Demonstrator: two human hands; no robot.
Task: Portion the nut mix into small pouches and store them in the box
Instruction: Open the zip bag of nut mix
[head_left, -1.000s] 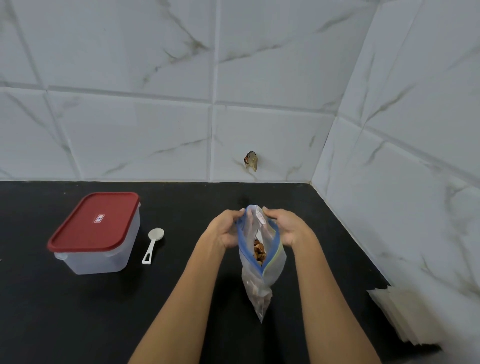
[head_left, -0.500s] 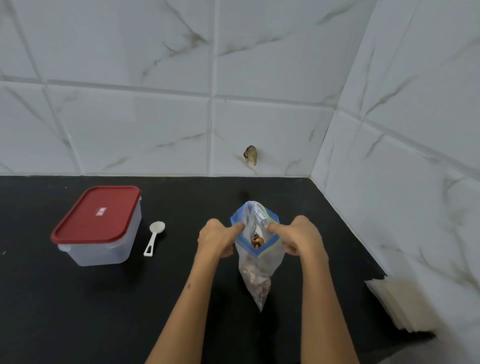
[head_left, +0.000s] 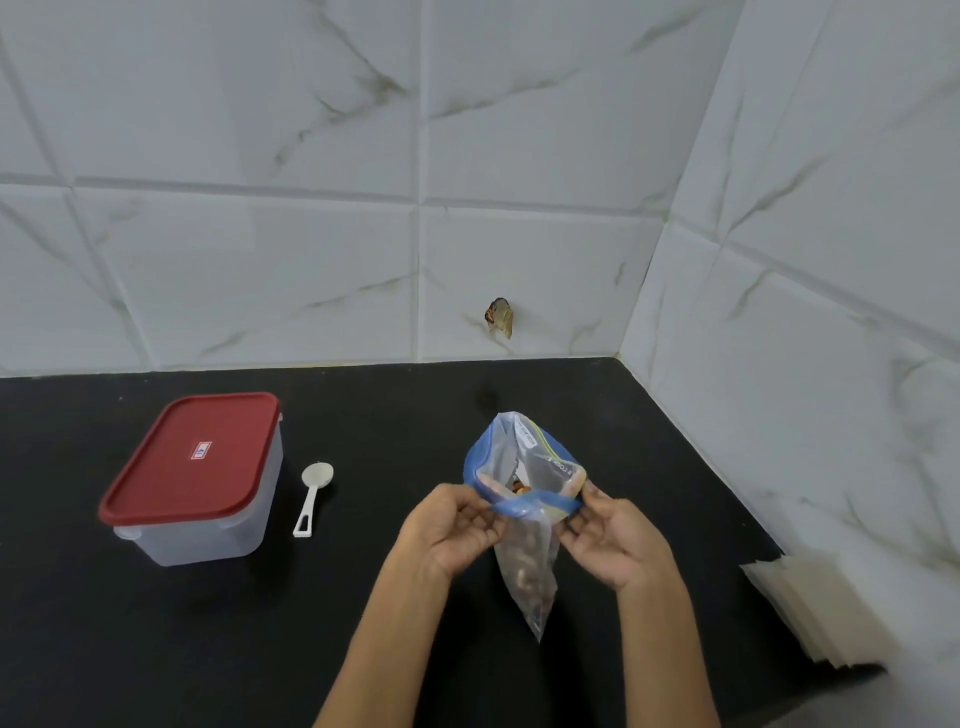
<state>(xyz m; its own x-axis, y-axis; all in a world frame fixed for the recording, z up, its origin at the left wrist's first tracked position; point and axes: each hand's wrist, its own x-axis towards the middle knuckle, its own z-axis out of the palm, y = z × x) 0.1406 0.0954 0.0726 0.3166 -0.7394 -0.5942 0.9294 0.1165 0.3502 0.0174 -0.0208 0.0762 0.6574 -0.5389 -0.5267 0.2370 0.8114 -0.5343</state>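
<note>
Since half a second ago both hands turned palm-up and the bag mouth spread wider. Head view: left hand (head_left: 451, 530) pinches the near-left rim of the zip bag (head_left: 524, 514), right hand (head_left: 613, 540) pinches the right rim; bag hangs between them above the black counter (head_left: 156, 649), nuts (head_left: 521, 487) visible inside. Red-lidded box (head_left: 192, 478) and white spoon (head_left: 313, 496) sit well left, lid on. Pouch stack (head_left: 826, 608) near right.

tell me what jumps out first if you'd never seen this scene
Two hands, left hand and right hand, hold a clear zip bag of nuts open by its blue rim above the black counter. To the left stands a red-lidded box, lid on, with a white spoon beside it.
</note>
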